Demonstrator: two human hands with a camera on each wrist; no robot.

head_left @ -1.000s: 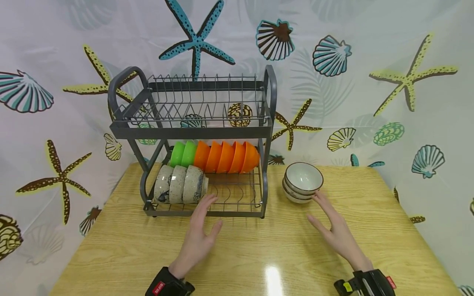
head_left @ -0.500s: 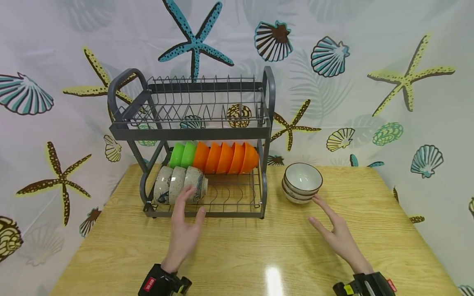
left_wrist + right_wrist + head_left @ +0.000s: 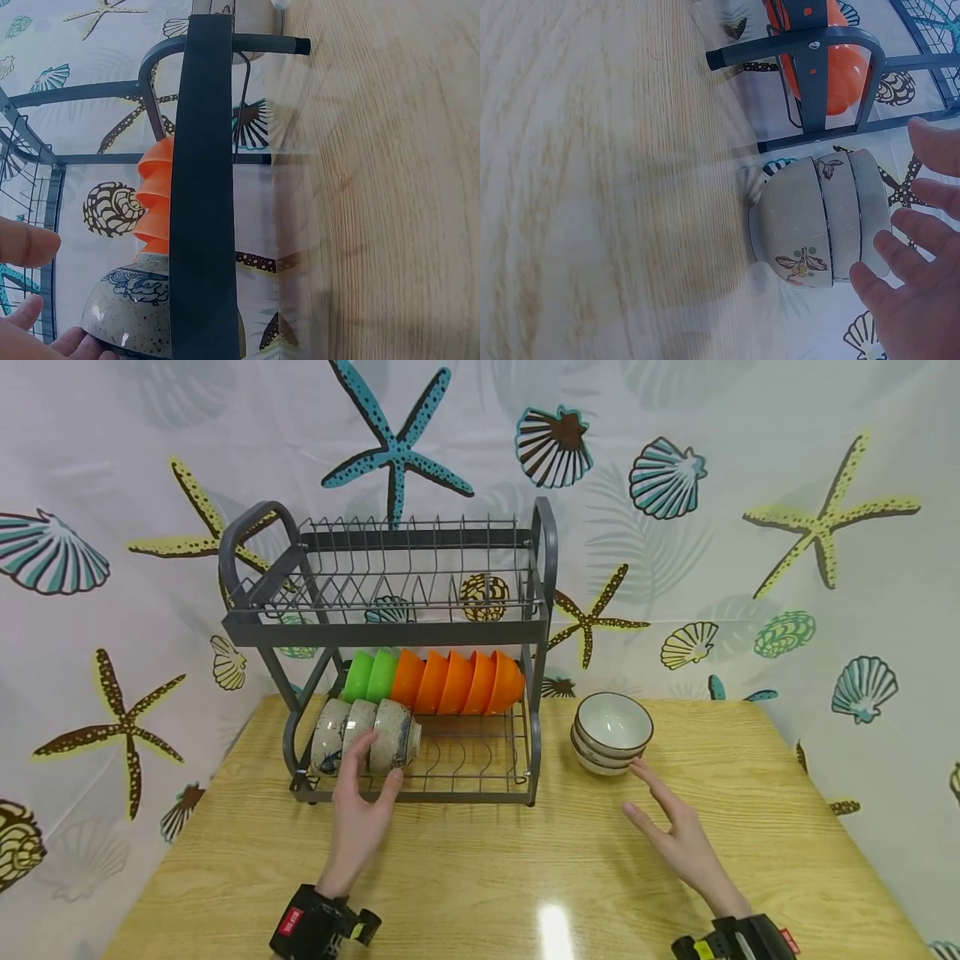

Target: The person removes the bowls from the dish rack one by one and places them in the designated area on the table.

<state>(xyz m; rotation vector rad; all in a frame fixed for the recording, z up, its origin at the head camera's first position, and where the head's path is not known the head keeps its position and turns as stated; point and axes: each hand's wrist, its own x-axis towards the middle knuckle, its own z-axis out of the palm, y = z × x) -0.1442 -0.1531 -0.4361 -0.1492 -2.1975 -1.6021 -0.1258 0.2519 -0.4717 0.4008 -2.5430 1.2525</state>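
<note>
- Left hand (image 3: 357, 827), lower left of centre: fingers spread, thumb apart from the forefinger. We see it about the rightmost two speckled bowls (image 3: 388, 735); whether the fingertips touch them, we cannot tell.
- Speckled bowls, three, left of centre: grey-white with blue figures, set on their sides in a row, feet to the right. We find them at the front left of the rack's lower tier.
- Right hand (image 3: 686, 843), lower right: fingers spread, thumb held off. We place its forefinger tip just beside the white bowls (image 3: 613, 727); contact we cannot settle.
- White bowls, three, right of centre: nested upright, mouths up, dark rims, painted sprigs visible in the right wrist view. We note them on the table, right of the rack.
- Straps, one pair, black with red labels: left strap (image 3: 315, 922) at the lower left, right strap (image 3: 750, 939) at the lower right.
- Rack (image 3: 386, 634), left of centre: dark grey, two wire tiers.
- Green bowls (image 3: 370, 675), two, and orange bowls (image 3: 459, 683), five: we count them in one sideways row, rear of the lower tier, greens at the left end.
- Table (image 3: 487, 877), lower frame: pale wood grain, glare at bottom centre.
- Cloth (image 3: 738, 410), behind and at both sides: white, printed with starfish and shells.
</note>
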